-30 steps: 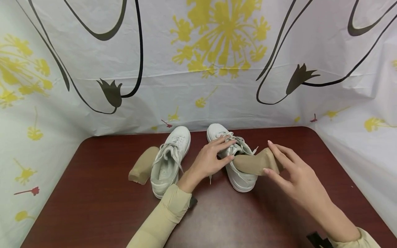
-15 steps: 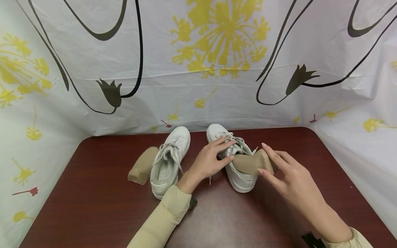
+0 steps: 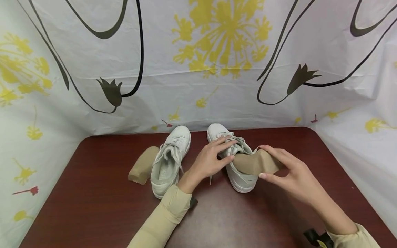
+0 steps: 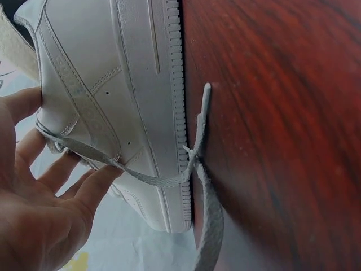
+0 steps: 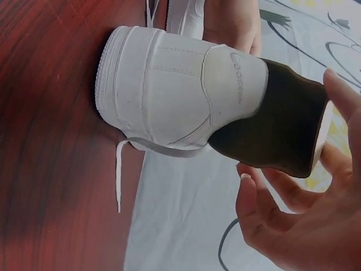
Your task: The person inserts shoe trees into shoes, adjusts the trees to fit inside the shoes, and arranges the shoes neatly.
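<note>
Right hand (image 3: 298, 177) has shifted its fingertips nearer the shoe (image 3: 243, 181) since one second ago, standing well apart from the table's (image 3: 93, 206) right edge. Shoe's toe sits near the far edge. Insert (image 3: 252, 162) lies partly inside the shoe, its outer end pinched between thumb and fingers. Left hand (image 3: 212, 159) holds the shoe's laced opening.

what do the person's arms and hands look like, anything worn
The left hand and right hand are bare, without visible gloves or rings. The left sleeve is pale cream-yellow, slightly puffy; the right sleeve, matching, shows only its end. A black piece shows by the left wrist, another by the right.
</note>
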Tool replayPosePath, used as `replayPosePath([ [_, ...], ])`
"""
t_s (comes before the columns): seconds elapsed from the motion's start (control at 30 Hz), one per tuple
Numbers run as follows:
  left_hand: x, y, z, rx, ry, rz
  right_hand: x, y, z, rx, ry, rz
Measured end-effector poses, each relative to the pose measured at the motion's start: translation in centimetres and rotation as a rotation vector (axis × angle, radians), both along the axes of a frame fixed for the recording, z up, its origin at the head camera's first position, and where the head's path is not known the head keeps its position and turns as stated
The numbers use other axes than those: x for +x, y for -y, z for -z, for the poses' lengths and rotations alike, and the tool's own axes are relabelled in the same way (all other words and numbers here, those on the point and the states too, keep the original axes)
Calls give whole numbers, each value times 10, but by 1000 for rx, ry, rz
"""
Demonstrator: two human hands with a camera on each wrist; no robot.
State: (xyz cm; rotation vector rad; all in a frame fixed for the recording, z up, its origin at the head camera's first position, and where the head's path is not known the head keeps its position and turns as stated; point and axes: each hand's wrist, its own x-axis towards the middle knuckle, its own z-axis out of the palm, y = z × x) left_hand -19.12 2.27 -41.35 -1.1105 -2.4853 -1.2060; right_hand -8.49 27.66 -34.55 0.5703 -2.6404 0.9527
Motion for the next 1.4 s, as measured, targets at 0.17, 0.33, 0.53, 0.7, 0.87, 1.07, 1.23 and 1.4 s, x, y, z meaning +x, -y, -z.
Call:
replayPosePath([
  [0.17, 0, 1, -1, -13, 9, -5, -2, 4, -2, 33, 18, 34],
  [0.33, -1, 0, 0, -16, 15, -1, -5, 5, -2, 72, 9, 34],
  [0.53, -1, 0, 0, -23, 12, -9, -5, 4, -7, 118, -4, -9],
  [0.7, -1, 0, 0, -33, 18, -17, -7, 5, -8, 100, 38, -21],
  [0.87, -1, 0, 1, -34, 19, -12, -9, 9, -4, 85, 53, -15],
  [1.07, -1, 0, 1, -29, 13, -4, -11, 16, 7, 93, 3, 3],
  [1.23, -1, 0, 1, -32, 11, -2, -13, 19, 17, 102, -39, 9],
  [1.4, -1, 1, 1, -32, 8, -5, -16, 12, 16, 59, -17, -75],
])
